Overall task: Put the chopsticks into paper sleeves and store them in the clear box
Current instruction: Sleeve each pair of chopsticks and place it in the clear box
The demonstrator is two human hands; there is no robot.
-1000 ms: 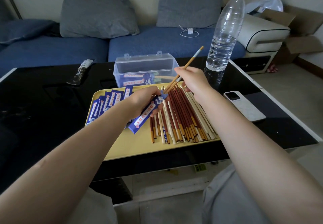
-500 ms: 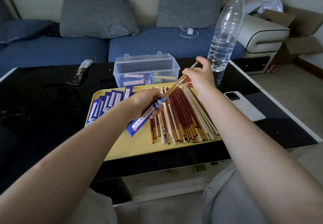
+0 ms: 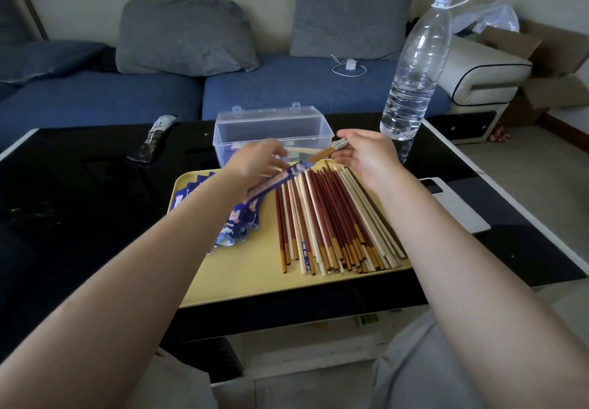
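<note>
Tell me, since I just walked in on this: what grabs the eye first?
The fan of red and pale chopsticks on the yellow tray at table centre. Above it, the left hand grips a blue paper sleeve while the right hand holds a chopstick pair at its mouth, before the clear box. A tall water bottle stands at right.

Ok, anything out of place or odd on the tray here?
One small thing: a patterned blue-and-white chopstick lies mixed into the red and pale ones on the tray. Nothing looks spilled or damaged.
</note>
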